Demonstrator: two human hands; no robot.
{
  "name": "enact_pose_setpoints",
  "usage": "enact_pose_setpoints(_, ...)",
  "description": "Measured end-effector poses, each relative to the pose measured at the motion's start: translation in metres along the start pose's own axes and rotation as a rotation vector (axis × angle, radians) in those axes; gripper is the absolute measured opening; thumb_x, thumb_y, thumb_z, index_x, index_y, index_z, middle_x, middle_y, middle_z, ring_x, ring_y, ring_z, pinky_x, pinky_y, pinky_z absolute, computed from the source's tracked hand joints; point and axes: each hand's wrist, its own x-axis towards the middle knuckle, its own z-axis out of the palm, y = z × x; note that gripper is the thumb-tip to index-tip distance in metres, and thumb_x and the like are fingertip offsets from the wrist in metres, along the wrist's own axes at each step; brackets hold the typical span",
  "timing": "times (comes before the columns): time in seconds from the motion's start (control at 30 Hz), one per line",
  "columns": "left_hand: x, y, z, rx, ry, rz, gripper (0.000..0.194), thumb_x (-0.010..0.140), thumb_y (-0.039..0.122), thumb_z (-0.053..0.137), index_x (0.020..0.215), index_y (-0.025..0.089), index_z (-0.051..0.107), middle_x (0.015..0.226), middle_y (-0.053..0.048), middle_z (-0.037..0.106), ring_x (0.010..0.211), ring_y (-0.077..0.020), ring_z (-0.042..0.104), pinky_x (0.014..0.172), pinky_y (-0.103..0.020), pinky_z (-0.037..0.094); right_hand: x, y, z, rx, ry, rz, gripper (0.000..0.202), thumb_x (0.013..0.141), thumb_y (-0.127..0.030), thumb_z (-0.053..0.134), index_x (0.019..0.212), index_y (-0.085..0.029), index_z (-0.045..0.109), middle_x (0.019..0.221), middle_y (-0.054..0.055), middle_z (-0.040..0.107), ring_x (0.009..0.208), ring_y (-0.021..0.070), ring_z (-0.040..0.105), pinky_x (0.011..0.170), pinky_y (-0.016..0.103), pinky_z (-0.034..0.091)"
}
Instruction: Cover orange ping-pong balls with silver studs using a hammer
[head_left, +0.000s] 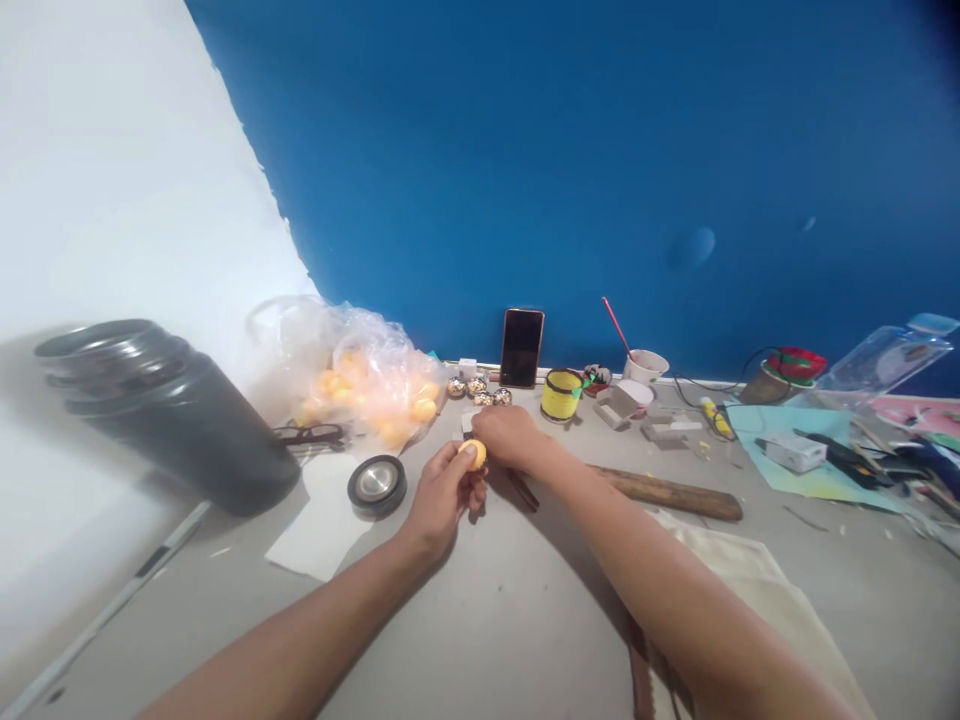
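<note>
Between the thumb and fingers of my left hand (442, 495) is a small orange-yellow ball (472, 455) that looks like a table tennis ball. My right hand (506, 435) reaches just beyond it, curled with its back towards me. A small pale item (467, 424) shows at its fingertips, too hidden to name. Several black-and-white patterned balls (476, 386) lie right behind that hand. More orange-yellow balls (352, 385) fill a clear plastic bag (367, 335) at the left. A brown strip (523, 491) lies under my right wrist.
A dark flask (180, 425) leans large at left, near a round lid (377, 485) and white paper (322, 520). Against the blue wall stand a phone (522, 347), a yellow-wrapped cup (561, 395) and a paper cup (646, 366). A wooden stick (675, 494) and cream cloth (757, 580) lie right.
</note>
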Motion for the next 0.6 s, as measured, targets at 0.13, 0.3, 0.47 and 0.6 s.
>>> enact_pose_setpoints(0.13, 0.0, -0.001, -0.001, 0.009, 0.0, 0.006, 0.038, 0.082, 0.052, 0.071, 0.081, 0.018, 0.055, 0.065, 0.0, 0.063, 0.046, -0.0099, 0.053, 0.043, -0.021, 0.038, -0.007, 0.006, -0.006, 0.034, 0.044, 0.02, 0.026, 0.095, -0.023, 0.052, 0.105, -0.015, 0.075, 0.113, 0.016, 0.075, 0.103, 0.0274, 0.07, 0.079, 0.032, 0.05)
enact_pose_setpoints(0.3, 0.0, 0.005, 0.0, -0.023, -0.024, -0.027, 0.026, 0.078, 0.036, 0.071, 0.09, 0.019, 0.056, 0.062, 0.002, 0.062, 0.049, -0.0122, 0.056, 0.048, -0.023, 0.044, -0.027, 0.021, -0.009, 0.265, 0.237, -0.014, 0.015, 0.09, -0.021, 0.059, 0.09, -0.018, 0.073, 0.099, 0.006, 0.075, 0.089, 0.018, 0.066, 0.073, 0.025, 0.043)
enact_pose_setpoints(0.47, -0.002, 0.009, 0.002, -0.144, -0.118, -0.079, 0.029, 0.071, 0.029, 0.075, 0.094, 0.017, 0.061, 0.08, -0.002, 0.067, 0.057, -0.0119, 0.06, 0.049, -0.022, 0.042, -0.062, 0.023, 0.002, 0.636, 0.387, -0.101, 0.011, 0.088, -0.018, 0.062, 0.079, -0.017, 0.068, 0.082, 0.0, 0.071, 0.076, 0.0123, 0.06, 0.07, 0.022, 0.041)
enact_pose_setpoints(0.6, -0.006, 0.01, 0.006, -0.066, -0.166, -0.12, 0.032, 0.071, 0.036, 0.083, 0.082, 0.015, 0.062, 0.075, -0.002, 0.063, 0.051, -0.0083, 0.053, 0.045, -0.02, 0.036, -0.086, 0.017, 0.01, 0.614, 0.424, -0.119, 0.013, 0.09, -0.015, 0.059, 0.085, -0.018, 0.07, 0.085, 0.001, 0.07, 0.078, 0.0128, 0.061, 0.073, 0.022, 0.041)
